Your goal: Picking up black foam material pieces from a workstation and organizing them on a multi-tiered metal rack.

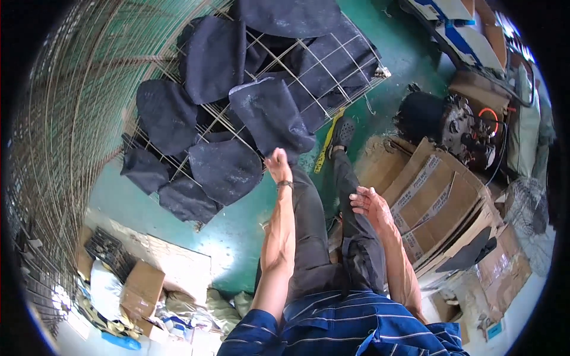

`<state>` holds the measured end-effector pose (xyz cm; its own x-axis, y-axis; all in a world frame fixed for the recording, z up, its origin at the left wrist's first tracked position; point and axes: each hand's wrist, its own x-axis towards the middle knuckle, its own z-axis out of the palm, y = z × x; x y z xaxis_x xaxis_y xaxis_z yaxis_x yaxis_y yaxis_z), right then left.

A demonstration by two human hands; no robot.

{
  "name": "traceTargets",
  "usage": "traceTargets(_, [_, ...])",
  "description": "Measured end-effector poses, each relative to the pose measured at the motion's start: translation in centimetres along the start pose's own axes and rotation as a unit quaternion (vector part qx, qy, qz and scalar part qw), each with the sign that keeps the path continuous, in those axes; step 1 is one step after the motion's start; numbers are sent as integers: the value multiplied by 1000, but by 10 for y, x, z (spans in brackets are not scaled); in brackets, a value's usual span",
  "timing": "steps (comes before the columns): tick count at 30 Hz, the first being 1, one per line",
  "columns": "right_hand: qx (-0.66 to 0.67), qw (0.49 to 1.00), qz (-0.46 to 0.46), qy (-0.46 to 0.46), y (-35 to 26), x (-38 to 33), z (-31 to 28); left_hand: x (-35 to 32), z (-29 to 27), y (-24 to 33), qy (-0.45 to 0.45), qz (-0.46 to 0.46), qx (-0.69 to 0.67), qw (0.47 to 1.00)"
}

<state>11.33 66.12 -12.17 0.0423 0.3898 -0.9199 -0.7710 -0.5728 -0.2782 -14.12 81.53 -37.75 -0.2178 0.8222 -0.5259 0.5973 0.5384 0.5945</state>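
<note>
My left hand (278, 165) is at the lower edge of a dark fabric piece (270, 113), fingers loosely bent and slightly apart. Nothing shows in its grip; whether the fingertips touch the cloth is unclear. That piece lies over a wire mesh rack (332, 65) among several similar dark pieces, including a rounded one (225, 171) just left of my hand and a larger one (215, 59) farther off. My right hand (371, 204) hovers over my right leg with its fingers half curled, apart and bare of any object.
Tall wire mesh panels (89, 118) rise along the left. Flattened cardboard (424, 193) is stacked at right, with a dirty machine part (466, 130) beyond it. A yellow strip (328, 142) lies on the green floor near my shoe (342, 130). Boxes and bags fill the lower left.
</note>
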Motion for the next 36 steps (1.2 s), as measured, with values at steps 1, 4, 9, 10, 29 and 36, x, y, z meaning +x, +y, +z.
traceTargets(1, [7,1000,-8,7,6,-7,-2,0,0,-2,-30,1,-166,986])
traceTargets(4, [51,998,-33,18,25,-31,-2,5,-7,-1,-10,-143,-301,943])
traceTargets(9, [92,990,-74,72,67,-93,-11,1,-25,18,-16,-193,-187,963])
traceTargets(10, [83,989,-80,90,76,-110,-15,-10,-30,30,-2,-109,-148,983])
traceTargets(29, [35,530,-114,840,426,-461,-263,-216,-132,122,-368,-63,241,896])
traceTargets(36, [-46,490,-3,870,516,-480,-338,-374,-55,141,-540,73,271,793])
